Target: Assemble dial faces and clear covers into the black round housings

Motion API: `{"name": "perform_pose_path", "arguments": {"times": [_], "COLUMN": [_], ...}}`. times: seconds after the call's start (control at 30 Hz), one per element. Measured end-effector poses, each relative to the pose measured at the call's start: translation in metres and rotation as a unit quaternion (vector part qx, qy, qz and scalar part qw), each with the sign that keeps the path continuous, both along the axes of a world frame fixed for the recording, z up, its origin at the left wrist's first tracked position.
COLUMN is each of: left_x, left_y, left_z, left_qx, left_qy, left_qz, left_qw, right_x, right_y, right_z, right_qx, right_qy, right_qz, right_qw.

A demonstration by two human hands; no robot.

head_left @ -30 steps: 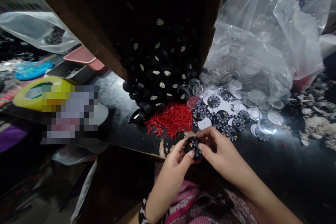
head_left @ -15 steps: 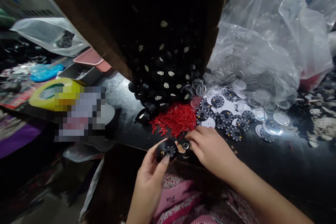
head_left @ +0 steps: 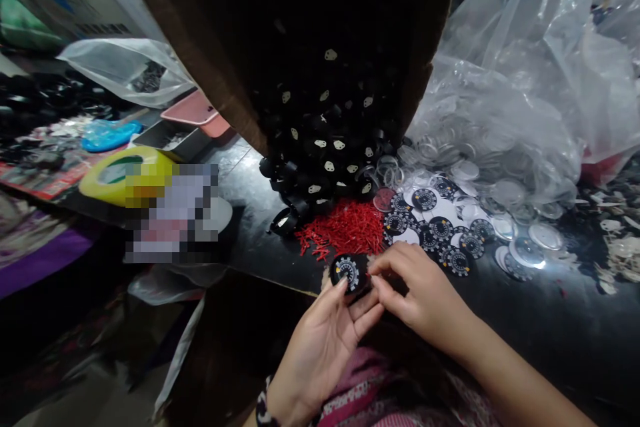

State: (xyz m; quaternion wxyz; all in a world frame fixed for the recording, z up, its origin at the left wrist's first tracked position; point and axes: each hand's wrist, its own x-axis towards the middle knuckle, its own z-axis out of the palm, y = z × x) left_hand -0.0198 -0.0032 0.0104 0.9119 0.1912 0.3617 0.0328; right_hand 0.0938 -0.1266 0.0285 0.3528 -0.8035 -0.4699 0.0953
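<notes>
My left hand (head_left: pixel 325 340) is closed on a round black gauge (head_left: pixel 349 273), thumb on its rim and fingers beneath. The gauge tilts its black dial with white markings up toward me. Close at its right edge, my right hand (head_left: pixel 423 297) pinches a small red pointer (head_left: pixel 369 273); only a bit of red shows between the fingertips. Just beyond the hands lies a heap of red pointers (head_left: pixel 345 227). To its right are loose printed dial discs (head_left: pixel 441 228), and behind it black round housings (head_left: pixel 287 177) spill from a large cardboard box (head_left: pixel 220 80).
Clear round covers (head_left: pixel 465 170) and a big plastic bag (head_left: pixel 500 100) stand at the right. Small pale parts (head_left: pixel 620 240) lie at the far right. On the left are a yellow tape roll (head_left: pixel 127 177), a metal tray (head_left: pixel 187 143) and a pink tray (head_left: pixel 193 113). The black table's front edge (head_left: pixel 270 280) runs before me.
My left hand has turned the gauge's dial upward and moved right. My right hand has come up to the gauge's edge, and red now shows at its fingertips. The camera view has shifted left.
</notes>
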Motion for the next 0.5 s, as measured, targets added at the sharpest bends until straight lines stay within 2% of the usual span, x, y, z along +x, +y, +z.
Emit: {"name": "perform_pose_path", "arguments": {"times": [0.1, 0.2, 0.3, 0.4, 0.5], "left_x": [0.009, 0.011, 0.008, 0.005, 0.004], "left_y": [-0.009, -0.020, -0.029, -0.034, -0.032], "left_z": [0.000, 0.000, 0.000, 0.000, 0.001], "left_qx": [0.012, 0.104, 0.179, 0.198, 0.198], "left_qy": [-0.027, -0.053, -0.056, -0.061, -0.061], "left_qz": [0.016, 0.030, 0.052, 0.067, 0.060], "left_qw": [0.999, 0.993, 0.981, 0.976, 0.976], "right_x": [-0.005, -0.008, -0.010, -0.010, -0.009], "right_y": [-0.015, -0.021, -0.020, -0.019, -0.023], "right_z": [0.004, 0.007, 0.008, 0.008, 0.009], "right_qx": [0.031, -0.007, -0.045, -0.043, -0.002], "right_qy": [0.023, 0.053, 0.071, 0.060, 0.072], "right_qz": [-0.052, -0.104, -0.123, -0.130, -0.128], "right_qw": [0.998, 0.993, 0.989, 0.989, 0.989]}}
